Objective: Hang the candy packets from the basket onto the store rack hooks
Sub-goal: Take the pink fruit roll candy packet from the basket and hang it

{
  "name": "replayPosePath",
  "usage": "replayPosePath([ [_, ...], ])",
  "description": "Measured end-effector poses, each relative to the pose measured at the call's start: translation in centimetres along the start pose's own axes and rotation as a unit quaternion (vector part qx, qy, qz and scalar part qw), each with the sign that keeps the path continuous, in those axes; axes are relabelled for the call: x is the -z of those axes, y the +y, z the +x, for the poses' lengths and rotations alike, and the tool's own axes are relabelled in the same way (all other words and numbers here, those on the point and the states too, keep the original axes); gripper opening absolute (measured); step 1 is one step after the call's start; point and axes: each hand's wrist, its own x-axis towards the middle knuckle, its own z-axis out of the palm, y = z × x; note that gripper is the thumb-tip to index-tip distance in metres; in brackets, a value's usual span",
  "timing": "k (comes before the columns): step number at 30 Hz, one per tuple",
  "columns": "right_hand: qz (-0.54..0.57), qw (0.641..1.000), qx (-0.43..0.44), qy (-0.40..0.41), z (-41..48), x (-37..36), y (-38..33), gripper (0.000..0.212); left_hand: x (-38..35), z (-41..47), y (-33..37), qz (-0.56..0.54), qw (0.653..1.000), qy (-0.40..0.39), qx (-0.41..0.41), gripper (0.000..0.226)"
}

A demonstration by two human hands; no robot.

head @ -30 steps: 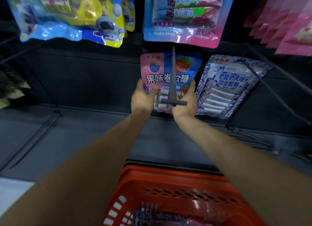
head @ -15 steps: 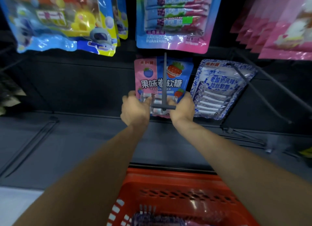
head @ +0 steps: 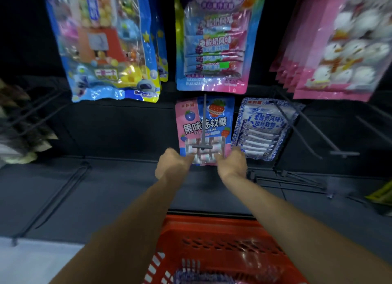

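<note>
Curling in against the bottom edge of the pink-and-blue candy packet (head: 216, 125), the fingers of the left hand (head: 172, 166) pinch its lower left corner and those of the right hand (head: 232, 164) its lower right corner, though blur makes the exact grip hard to read. Both bare forearms reach up from the near edge over a red basket (head: 212, 222), where more packets (head: 201, 277) lie, too blurred to tell apart. The held packet hangs flat against the dark rack panel (head: 118, 131) on a grey hook (head: 204, 122), whose prong runs down its front to a short crossbar just above the hands. Just to its right hangs a blue-and-white packet (head: 265, 128) on its own hook. In the row above hang a blue-and-yellow packet (head: 106, 50) at left, a rainbow-edged packet (head: 214, 44) in the middle and a stack of pink packets (head: 339, 46) at right. A pale floor (head: 31, 260) shows at near left. The held packet is pink and blue, printed with a blueberry, a strawberry and bold white characters, and a clear window low down shows rolled sweets.
</note>
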Motion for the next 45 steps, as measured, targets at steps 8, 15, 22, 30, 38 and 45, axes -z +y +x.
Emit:
replayPosePath([
  [8,-0.074,0.986,0.113,-0.097,-5.8,7.1,0.9,0.057,2.5,-6.8,-1.1,0.131,0.982,-0.082,-0.108,0.051],
  [15,-0.149,0.950,0.212,-0.174,-12.2,14.0,3.1,0.079,5.1,-15.2,-2.1,0.230,0.939,-0.082,-0.241,0.055],
  [22,-0.211,0.895,0.307,-0.245,-18.8,18.0,8.0,0.086,7.4,-23.0,-6.6,0.322,0.865,-0.059,-0.381,0.077],
  [30,-0.360,0.823,0.239,-0.368,-20.6,14.4,18.2,0.076,6.9,-24.3,-15.1,0.380,0.819,-0.014,-0.430,0.059],
  [38,-0.451,0.768,0.065,-0.450,-20.3,9.6,26.8,0.090,4.9,-23.9,-18.6,0.432,0.808,-0.042,-0.399,0.069],
  [45,-0.346,0.838,-0.177,-0.383,-19.7,5.9,29.4,0.077,4.8,-24.0,-19.6,0.467,0.793,-0.043,-0.388,0.057],
])
